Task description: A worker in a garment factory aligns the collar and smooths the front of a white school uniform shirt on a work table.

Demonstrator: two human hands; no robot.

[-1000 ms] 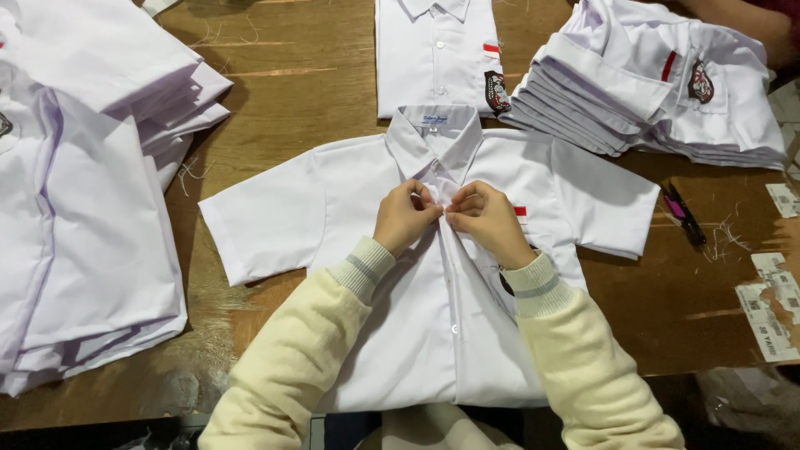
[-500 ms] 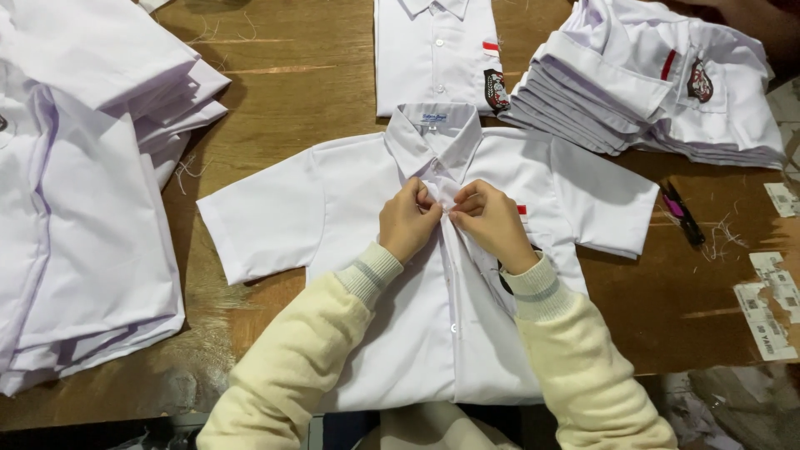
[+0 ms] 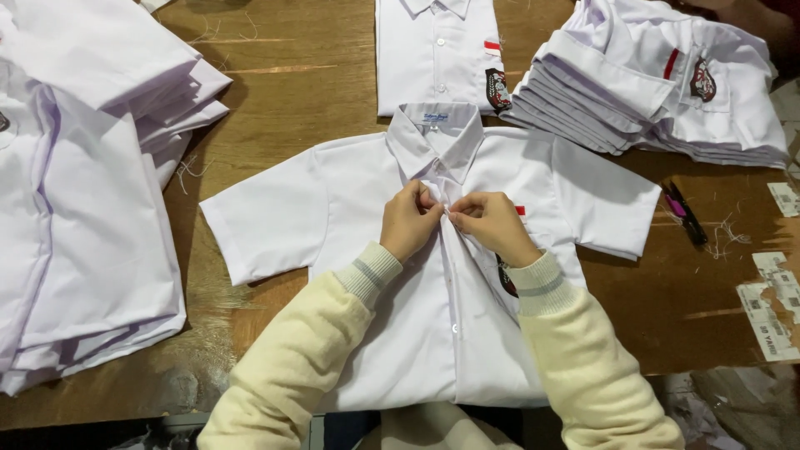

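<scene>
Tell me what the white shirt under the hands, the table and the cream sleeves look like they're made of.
White shirt: thin woven cloth, probably cotton or a blend; matte, with soft creases. Table: wood, brown and worn; grain lines and scuffs show. Cream sleeves: soft knit or fleece, judging by the ribbed cuffs. Left hand and right hand pinch the shirt's front.

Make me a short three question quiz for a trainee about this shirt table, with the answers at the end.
1. True or false: both hands pinch the front placket of the spread white shirt just below its collar.
2. Which side of the wooden table holds the stack of folded shirts with badges showing: A the person's left, B the person's right?
3. What lies on the table near the shirt's sleeve, on the person's right?

Key: 1 true, left hand, right hand. 2 B. 3 pink and black pen.
</scene>
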